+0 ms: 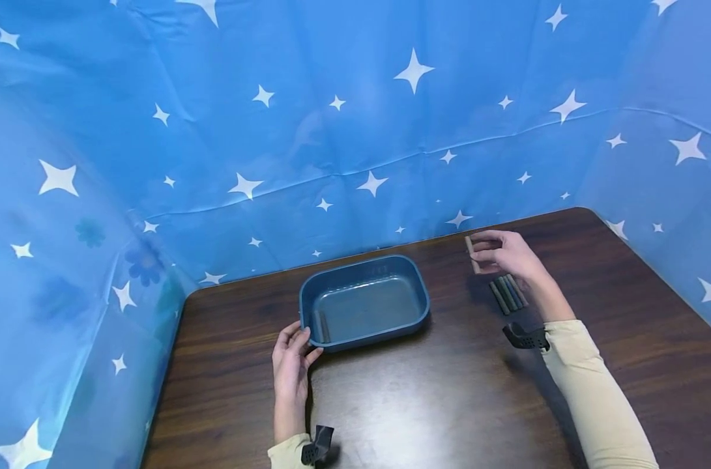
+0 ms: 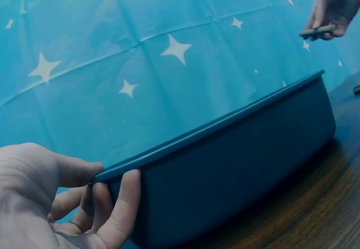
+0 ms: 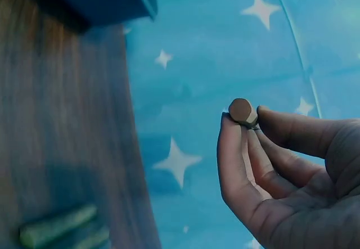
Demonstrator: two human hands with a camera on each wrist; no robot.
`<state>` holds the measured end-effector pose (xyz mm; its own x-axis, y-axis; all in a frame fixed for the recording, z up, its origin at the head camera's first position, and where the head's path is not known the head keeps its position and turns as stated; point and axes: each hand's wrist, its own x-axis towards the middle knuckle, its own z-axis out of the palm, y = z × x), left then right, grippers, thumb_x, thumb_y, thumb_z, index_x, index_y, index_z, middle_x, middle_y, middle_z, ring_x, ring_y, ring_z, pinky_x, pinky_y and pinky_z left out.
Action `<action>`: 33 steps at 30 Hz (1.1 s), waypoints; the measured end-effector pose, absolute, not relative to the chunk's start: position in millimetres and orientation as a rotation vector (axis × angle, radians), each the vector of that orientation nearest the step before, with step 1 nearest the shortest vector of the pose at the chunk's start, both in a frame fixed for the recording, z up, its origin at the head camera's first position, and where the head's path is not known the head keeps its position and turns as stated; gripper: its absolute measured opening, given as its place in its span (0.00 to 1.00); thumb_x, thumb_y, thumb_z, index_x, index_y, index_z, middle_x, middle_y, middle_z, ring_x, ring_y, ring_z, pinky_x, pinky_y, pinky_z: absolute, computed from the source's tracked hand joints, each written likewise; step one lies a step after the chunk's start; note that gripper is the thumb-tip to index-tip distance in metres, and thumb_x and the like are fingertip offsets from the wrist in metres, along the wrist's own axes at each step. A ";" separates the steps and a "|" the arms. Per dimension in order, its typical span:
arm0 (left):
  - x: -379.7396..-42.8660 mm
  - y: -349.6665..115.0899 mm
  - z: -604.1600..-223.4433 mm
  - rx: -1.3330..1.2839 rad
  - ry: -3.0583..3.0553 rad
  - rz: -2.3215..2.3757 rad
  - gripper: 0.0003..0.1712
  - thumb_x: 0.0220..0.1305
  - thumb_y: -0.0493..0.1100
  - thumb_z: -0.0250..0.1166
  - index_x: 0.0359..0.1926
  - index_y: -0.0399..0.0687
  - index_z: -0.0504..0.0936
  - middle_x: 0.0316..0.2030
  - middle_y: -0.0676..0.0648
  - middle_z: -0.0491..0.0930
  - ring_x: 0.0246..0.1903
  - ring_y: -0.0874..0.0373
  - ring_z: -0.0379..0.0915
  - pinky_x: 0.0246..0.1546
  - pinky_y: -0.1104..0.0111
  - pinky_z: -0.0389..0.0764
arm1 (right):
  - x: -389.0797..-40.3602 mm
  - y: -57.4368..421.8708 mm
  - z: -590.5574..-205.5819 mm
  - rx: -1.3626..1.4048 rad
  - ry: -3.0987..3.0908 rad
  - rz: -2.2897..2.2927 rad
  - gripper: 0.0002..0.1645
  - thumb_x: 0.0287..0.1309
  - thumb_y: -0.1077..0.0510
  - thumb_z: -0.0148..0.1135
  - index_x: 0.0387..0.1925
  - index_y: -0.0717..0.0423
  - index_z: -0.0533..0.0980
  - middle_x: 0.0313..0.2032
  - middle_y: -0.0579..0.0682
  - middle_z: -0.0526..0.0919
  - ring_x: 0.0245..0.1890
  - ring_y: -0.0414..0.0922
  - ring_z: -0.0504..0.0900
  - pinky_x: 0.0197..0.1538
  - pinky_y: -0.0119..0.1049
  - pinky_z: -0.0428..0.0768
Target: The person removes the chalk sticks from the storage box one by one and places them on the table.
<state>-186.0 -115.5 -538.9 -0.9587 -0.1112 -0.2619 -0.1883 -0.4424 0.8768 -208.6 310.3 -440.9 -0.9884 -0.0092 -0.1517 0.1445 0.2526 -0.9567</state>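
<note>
At the near left corner of a blue rounded plastic tray (image 1: pixel 371 339), my left hand (image 1: pixel 290 368) pinches the rim, thumb on one side and fingers on the outer wall. My right hand (image 1: pixel 510 255) is raised over the far right of the table and holds a short tan stick (image 1: pixel 471 255) between thumb and fingertips. Its round flat brown end (image 3: pixel 240 110) faces the right wrist camera. Inside the tray, a brownish stick (image 1: pixel 324 327) lies along the left end. Several dark greenish and bluish sticks (image 1: pixel 505 296) lie side by side on the table below my right hand.
The dark wooden table (image 1: pixel 226 384) has a glossy, light-reflecting middle. A blue curtain (image 1: pixel 332 143) with white stars rises behind its back edge and along both sides. Each wrist wears a black strap mount (image 1: pixel 525 337).
</note>
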 end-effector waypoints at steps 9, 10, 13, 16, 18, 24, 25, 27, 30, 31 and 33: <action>-186.7 -116.3 -538.2 -0.450 1.667 2.573 0.12 0.75 0.32 0.60 0.56 0.37 0.72 0.41 0.46 0.77 0.32 0.60 0.78 0.28 0.71 0.84 | -189.4 350.8 -459.4 0.234 2.473 -1.759 0.31 0.75 0.65 0.56 0.71 0.77 0.62 0.63 0.77 0.71 0.49 0.47 0.85 0.50 0.42 0.87; -187.0 -115.9 -538.3 -0.451 1.668 2.575 0.12 0.74 0.32 0.60 0.55 0.37 0.72 0.41 0.46 0.77 0.31 0.60 0.78 0.28 0.71 0.84 | -187.2 354.6 -461.8 0.249 2.475 -1.758 0.30 0.75 0.65 0.56 0.71 0.77 0.62 0.63 0.77 0.71 0.47 0.44 0.85 0.50 0.42 0.87; -187.9 -115.0 -538.9 -0.459 1.673 2.572 0.12 0.75 0.32 0.60 0.55 0.38 0.72 0.41 0.45 0.77 0.32 0.60 0.78 0.29 0.71 0.85 | -180.9 364.4 -469.3 0.289 2.477 -1.758 0.30 0.75 0.65 0.56 0.70 0.78 0.62 0.62 0.78 0.71 0.42 0.36 0.85 0.50 0.41 0.87; -188.2 -115.1 -539.6 -0.478 1.681 2.557 0.12 0.75 0.33 0.60 0.56 0.38 0.72 0.43 0.45 0.78 0.33 0.59 0.79 0.30 0.70 0.85 | -175.0 371.0 -475.6 0.316 2.481 -1.748 0.30 0.75 0.65 0.56 0.69 0.79 0.63 0.62 0.78 0.70 0.40 0.33 0.84 0.49 0.40 0.87; -188.0 -115.5 -539.7 -0.482 1.690 2.543 0.13 0.75 0.33 0.60 0.57 0.38 0.72 0.44 0.45 0.79 0.34 0.59 0.79 0.31 0.70 0.85 | -172.3 374.0 -479.6 0.332 2.495 -1.728 0.29 0.74 0.65 0.56 0.69 0.79 0.64 0.62 0.78 0.70 0.40 0.33 0.83 0.48 0.40 0.87; -185.8 -115.0 -539.8 -0.474 1.702 2.526 0.14 0.75 0.34 0.60 0.57 0.38 0.71 0.44 0.46 0.79 0.34 0.59 0.79 0.32 0.70 0.85 | -168.5 381.6 -493.6 0.397 2.569 -1.626 0.27 0.74 0.65 0.57 0.67 0.79 0.67 0.60 0.77 0.74 0.45 0.45 0.84 0.47 0.42 0.88; -185.4 -114.8 -539.9 -0.472 1.701 2.528 0.14 0.75 0.35 0.60 0.58 0.38 0.71 0.44 0.46 0.79 0.34 0.59 0.80 0.32 0.70 0.85 | -168.2 382.6 -496.4 0.405 2.584 -1.607 0.27 0.74 0.65 0.57 0.66 0.79 0.68 0.60 0.77 0.74 0.47 0.50 0.85 0.47 0.43 0.88; -184.8 -114.4 -540.0 -0.466 1.695 2.534 0.14 0.76 0.35 0.60 0.58 0.38 0.71 0.44 0.46 0.79 0.34 0.59 0.80 0.32 0.70 0.85 | -167.8 384.6 -501.7 0.411 2.626 -1.558 0.25 0.73 0.65 0.57 0.64 0.79 0.69 0.58 0.77 0.75 0.50 0.59 0.84 0.46 0.43 0.88; -184.0 -114.0 -539.6 -0.458 1.687 2.542 0.14 0.76 0.35 0.61 0.57 0.39 0.71 0.43 0.46 0.79 0.35 0.59 0.81 0.32 0.70 0.86 | -168.5 386.2 -510.0 0.412 2.693 -1.474 0.23 0.72 0.66 0.58 0.61 0.80 0.72 0.54 0.77 0.78 0.49 0.64 0.84 0.44 0.46 0.88; -183.9 -113.9 -539.6 -0.459 1.682 2.546 0.14 0.76 0.35 0.61 0.57 0.39 0.71 0.43 0.46 0.79 0.34 0.59 0.81 0.32 0.70 0.86 | -168.9 386.5 -512.3 0.410 2.716 -1.445 0.22 0.71 0.66 0.59 0.60 0.80 0.73 0.52 0.77 0.79 0.47 0.64 0.84 0.43 0.47 0.88; -183.6 -113.5 -539.0 -0.456 1.684 2.544 0.14 0.75 0.35 0.61 0.57 0.39 0.71 0.43 0.46 0.79 0.34 0.59 0.81 0.32 0.70 0.85 | -169.8 387.1 -516.2 0.402 2.774 -1.367 0.20 0.70 0.66 0.60 0.57 0.79 0.76 0.48 0.75 0.82 0.43 0.63 0.85 0.42 0.49 0.88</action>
<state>-183.6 -113.5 -539.0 -0.9547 -0.1148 -0.2745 -0.2078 -0.4030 0.8913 -169.8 387.1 -516.2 -0.9664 0.2193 -0.1338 0.2397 0.5826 -0.7766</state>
